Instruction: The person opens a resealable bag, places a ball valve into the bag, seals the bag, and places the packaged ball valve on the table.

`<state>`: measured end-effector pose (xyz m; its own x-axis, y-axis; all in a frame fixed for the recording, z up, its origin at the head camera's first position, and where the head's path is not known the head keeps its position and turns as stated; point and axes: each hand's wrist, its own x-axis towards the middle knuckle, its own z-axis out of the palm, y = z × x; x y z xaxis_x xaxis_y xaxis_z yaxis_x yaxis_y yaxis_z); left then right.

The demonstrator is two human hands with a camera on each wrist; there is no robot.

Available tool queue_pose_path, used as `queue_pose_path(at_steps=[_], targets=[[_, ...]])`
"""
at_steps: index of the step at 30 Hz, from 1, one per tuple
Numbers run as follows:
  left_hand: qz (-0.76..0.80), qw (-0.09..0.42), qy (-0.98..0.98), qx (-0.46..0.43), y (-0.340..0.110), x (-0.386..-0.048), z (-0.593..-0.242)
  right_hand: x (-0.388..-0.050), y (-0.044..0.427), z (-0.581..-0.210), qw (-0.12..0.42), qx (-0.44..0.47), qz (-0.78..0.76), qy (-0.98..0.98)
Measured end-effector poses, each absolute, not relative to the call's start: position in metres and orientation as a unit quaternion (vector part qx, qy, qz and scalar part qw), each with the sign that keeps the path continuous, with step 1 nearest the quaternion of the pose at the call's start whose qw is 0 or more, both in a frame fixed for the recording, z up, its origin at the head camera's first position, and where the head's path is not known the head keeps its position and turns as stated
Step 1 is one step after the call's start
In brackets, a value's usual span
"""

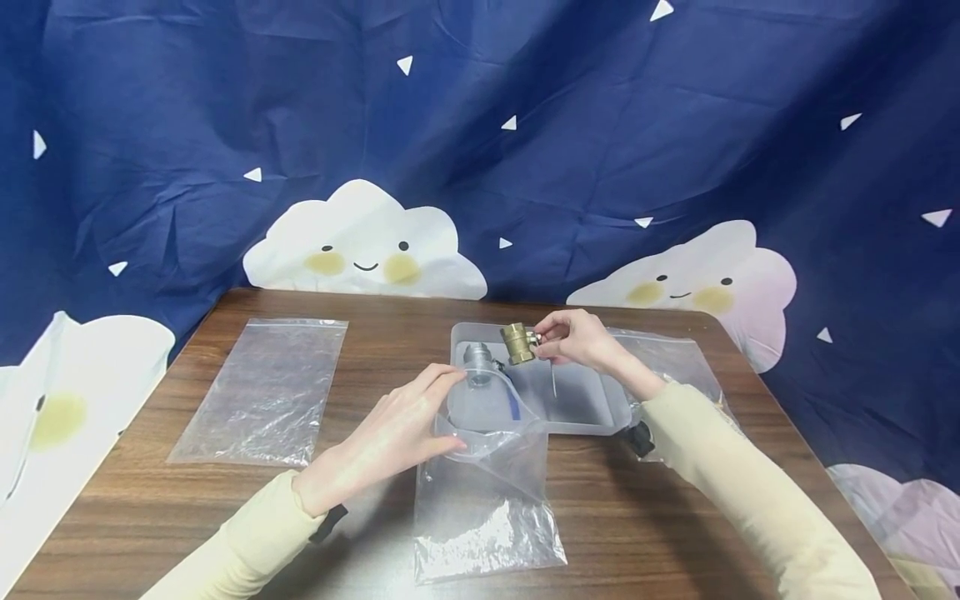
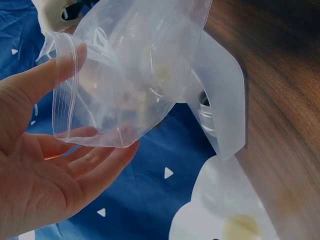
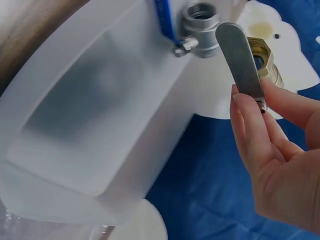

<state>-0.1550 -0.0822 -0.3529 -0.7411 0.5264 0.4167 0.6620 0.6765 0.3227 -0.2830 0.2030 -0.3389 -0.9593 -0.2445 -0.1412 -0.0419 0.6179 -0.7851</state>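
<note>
Fingers (image 3: 252, 127) over brown wooden table (image 1: 375, 358), blue cloud-print cloth (image 1: 570, 167) behind.

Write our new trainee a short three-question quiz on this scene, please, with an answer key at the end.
1. Which of the person's hands holds the brass valve?
2. True or false: the silver valve has a blue lever.
3. What does the left hand touch?
a) the brass valve
b) a clear bag
c) the cloud-printed curtain

Key: 1. The right hand. 2. True. 3. b.
</note>
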Motion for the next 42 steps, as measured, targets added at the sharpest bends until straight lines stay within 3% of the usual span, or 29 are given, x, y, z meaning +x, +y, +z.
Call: queue_pose_path(at_steps=[28, 42], targets=[[-0.223, 0.141, -0.906, -0.33, -0.08, -0.154, -0.351, -0.206, 0.176, -0.263, -0.016, -0.206, -0.486, 0.849], [-0.223, 0.13, -0.907, -0.333, -0.078, -0.156, -0.346, -0.171, 0.153, -0.261, -0.041, -0.281, -0.478, 0.831]])
